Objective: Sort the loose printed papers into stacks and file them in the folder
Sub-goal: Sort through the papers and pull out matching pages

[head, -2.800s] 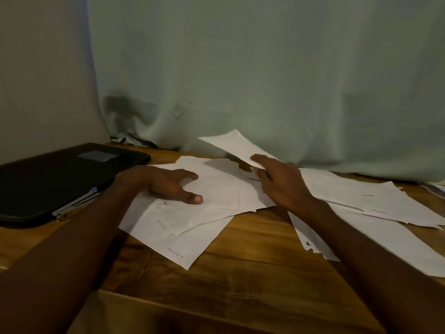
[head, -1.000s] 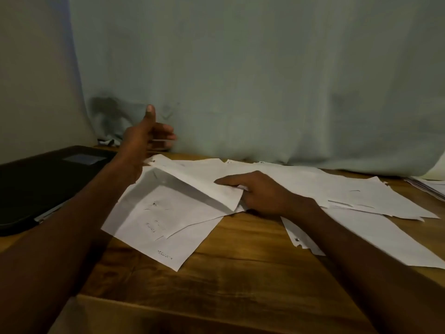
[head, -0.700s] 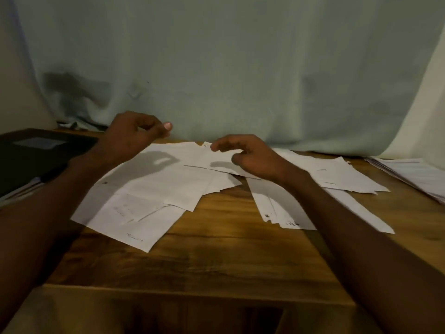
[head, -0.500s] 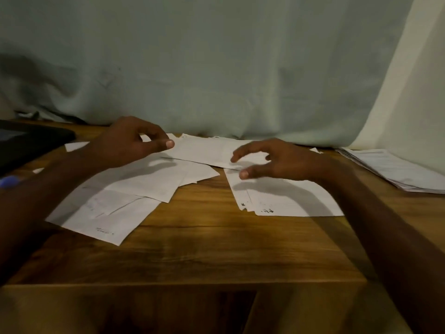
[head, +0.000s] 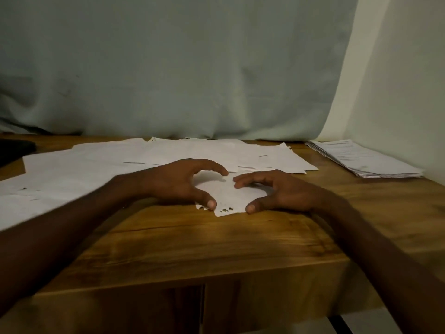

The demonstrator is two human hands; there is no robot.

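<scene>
- The left hand (head: 173,182) is laid on the loose printed papers (head: 101,165) near the middle of the wooden bench (head: 216,242), with its fingers spread wide and lightly arched and its thumb tip pressed on the near edge of a sheet.
- The right hand (head: 281,191) is set just beside it, to the right, likewise spread and arched, with its thumb placed at the near corner of the same sheet (head: 228,196); nothing is gripped by either hand.
- That sheet is framed between the two hands, and small dark print is seen along its near edge.
- The remaining loose papers are spread flat and overlapping from the left edge of the scene to right of centre, behind the hands.
- A neater stack of papers (head: 361,160) is seen at the far right of the bench, well apart from the hands.
- A dark object (head: 14,150), cut off at the far left edge, cannot be identified with certainty.
- A pale curtain (head: 180,68) is hung behind the bench.
</scene>
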